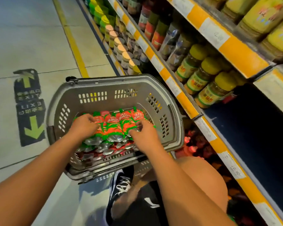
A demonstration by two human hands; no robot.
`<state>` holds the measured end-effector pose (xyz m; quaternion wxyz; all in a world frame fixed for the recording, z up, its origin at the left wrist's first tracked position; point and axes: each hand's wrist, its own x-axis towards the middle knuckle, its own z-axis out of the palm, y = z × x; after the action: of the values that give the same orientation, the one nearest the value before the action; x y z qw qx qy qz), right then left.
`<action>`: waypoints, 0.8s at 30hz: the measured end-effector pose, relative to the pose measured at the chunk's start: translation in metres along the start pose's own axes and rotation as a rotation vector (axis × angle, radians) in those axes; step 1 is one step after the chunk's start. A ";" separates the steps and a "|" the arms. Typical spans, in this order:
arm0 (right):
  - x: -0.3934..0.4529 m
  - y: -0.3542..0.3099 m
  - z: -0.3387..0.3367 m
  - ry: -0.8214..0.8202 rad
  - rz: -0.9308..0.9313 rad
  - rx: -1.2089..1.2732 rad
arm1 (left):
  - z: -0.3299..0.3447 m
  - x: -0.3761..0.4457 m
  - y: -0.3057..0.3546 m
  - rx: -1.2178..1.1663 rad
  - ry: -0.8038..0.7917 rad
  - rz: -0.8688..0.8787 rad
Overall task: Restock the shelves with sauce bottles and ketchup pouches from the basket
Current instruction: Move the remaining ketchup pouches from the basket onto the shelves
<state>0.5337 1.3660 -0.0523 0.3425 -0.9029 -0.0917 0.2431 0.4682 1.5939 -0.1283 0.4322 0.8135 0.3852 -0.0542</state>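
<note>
A grey plastic basket sits on the floor at the centre of the head view, its perforated walls visible on the far and side faces. Inside it lies a packed layer of red-and-green ketchup pouches, with silver pouch bottoms showing toward 6 o'clock of the stack.

Both hands are down in the basket. The left hand is at 9 o'clock of the pouch stack, fingers curled over the tops of the pouches at that end and gripping them. The right hand is at 3 o'clock of the stack, fingers curled and pinching the pouches at that edge. The row of pouches lies between the two hands.

The shelves run along the right side of the view, from 12 o'clock down to 5 o'clock, with yellow-and-white price strips on their front edges. Jars with yellow-green lids stand on the middle shelf at 2 o'clock of the basket. Beside them, toward 4 o'clock, a stretch of the same shelf shows its dark blue deck. Red packaged goods occupy the lowest level, just beside the basket's right wall.

A floor marking with green arrows and the word EXIT lies at 9 o'clock of the basket. A dark shoe with white laces is at 6 o'clock, near the basket's near rim.
</note>
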 end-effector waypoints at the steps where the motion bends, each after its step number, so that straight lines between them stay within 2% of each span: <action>1: 0.009 0.003 0.004 -0.006 0.014 -0.009 | 0.001 0.003 -0.006 0.048 0.004 -0.023; 8: 0.062 0.022 0.022 -0.011 0.114 -0.057 | 0.016 0.024 -0.010 0.245 -0.082 -0.104; 12: 0.087 0.026 0.031 -0.035 0.130 -0.144 | 0.022 0.030 -0.007 0.339 -0.066 -0.152; 24: 0.134 0.046 0.050 -0.215 0.283 -0.124 | 0.031 0.035 -0.012 0.191 -0.027 -0.199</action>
<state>0.6243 1.4045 -0.1656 0.2369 -0.8949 -0.0145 0.3780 0.4921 1.5947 -0.1702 0.3501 0.8080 0.4514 -0.1442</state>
